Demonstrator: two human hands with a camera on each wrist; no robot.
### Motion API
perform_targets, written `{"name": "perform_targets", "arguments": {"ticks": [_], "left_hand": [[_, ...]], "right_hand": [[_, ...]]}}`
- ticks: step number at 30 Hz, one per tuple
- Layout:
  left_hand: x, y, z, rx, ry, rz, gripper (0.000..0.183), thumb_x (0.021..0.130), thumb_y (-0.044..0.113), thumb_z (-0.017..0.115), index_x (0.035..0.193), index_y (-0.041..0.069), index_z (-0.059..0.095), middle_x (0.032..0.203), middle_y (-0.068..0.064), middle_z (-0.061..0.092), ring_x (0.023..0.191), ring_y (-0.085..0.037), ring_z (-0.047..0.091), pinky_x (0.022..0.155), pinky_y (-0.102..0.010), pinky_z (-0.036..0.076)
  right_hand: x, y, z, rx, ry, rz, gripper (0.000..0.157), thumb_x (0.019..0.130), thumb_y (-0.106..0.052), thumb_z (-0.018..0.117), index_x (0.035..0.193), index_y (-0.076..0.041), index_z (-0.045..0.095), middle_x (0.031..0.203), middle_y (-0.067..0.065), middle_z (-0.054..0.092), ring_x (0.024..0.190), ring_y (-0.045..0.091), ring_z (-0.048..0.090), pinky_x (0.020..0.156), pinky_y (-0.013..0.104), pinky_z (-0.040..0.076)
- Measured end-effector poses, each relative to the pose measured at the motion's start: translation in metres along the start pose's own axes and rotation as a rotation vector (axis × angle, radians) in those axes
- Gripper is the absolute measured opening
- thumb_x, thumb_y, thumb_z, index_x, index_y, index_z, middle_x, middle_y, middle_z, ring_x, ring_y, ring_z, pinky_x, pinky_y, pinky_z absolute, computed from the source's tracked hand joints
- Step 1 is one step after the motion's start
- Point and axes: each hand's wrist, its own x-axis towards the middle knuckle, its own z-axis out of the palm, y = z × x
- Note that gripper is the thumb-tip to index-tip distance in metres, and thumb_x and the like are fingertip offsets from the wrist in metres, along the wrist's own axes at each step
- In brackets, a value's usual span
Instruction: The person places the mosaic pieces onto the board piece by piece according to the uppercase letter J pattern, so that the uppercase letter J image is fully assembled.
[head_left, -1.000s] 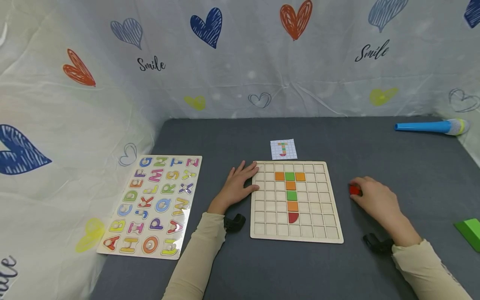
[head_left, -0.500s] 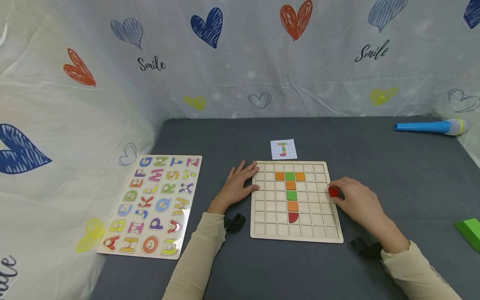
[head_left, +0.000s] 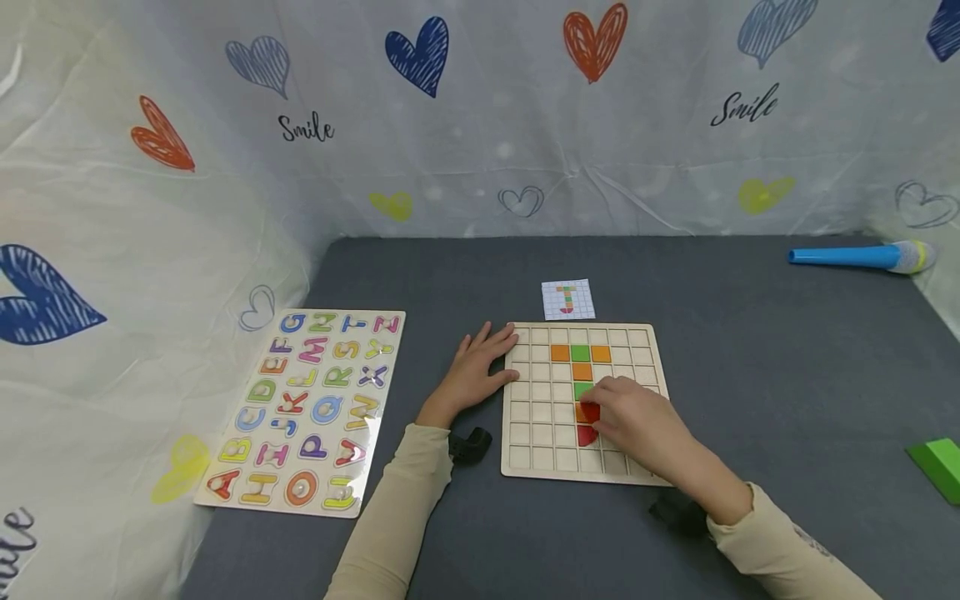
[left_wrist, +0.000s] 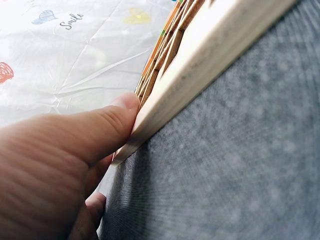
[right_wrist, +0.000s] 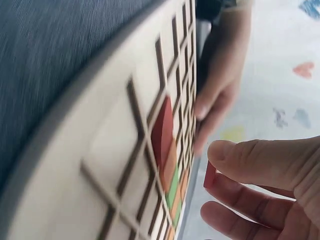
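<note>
A red piece is pinched between the thumb and fingers of my right hand, held above the lower middle of a wooden grid board. Orange and green squares sit in the grid as a top row and a column below it. At the column's foot lies a red quarter-round piece, partly overlapped by my fingers in the head view. My left hand rests with spread, fairly straight fingers against the board's left edge, its thumb touching the rim.
Behind the board lies a small pattern card showing a similar coloured figure. An alphabet board is at the left. A blue toy microphone lies at the back right, and a green block near the right edge.
My right hand has carried the red piece leftward from the table right of the board to above the column's lower end. The left hand has stayed at the board's edge.
</note>
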Motion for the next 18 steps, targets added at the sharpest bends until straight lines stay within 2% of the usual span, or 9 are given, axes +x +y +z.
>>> {"name": "perform_targets", "arguments": {"ticks": [7,18], "left_hand": [[0.000,0.000,0.001,0.009,0.003,0.002,0.064,0.088,0.036,0.060,0.143,0.014,0.036,0.151,0.002,0.024,0.141,-0.023,0.007,0.110,-0.051,0.001],[0.000,-0.001,0.002,0.012,0.006,-0.001,0.063,0.088,0.036,0.060,0.143,0.014,0.036,0.151,0.003,0.024,0.141,-0.023,0.008,0.111,-0.050,0.001]], "right_hand": [[0.004,-0.015,0.012,0.016,-0.023,-0.054,0.026,0.070,-0.009,0.079,0.095,-0.012,0.070,0.090,-0.003,0.062,0.084,0.014,0.057,0.068,0.031,0.050],[0.005,-0.020,0.020,-0.002,-0.050,-0.115,0.024,0.069,-0.008,0.080,0.091,-0.013,0.071,0.082,-0.004,0.059,0.077,0.013,0.055,0.062,0.028,0.048]]}}
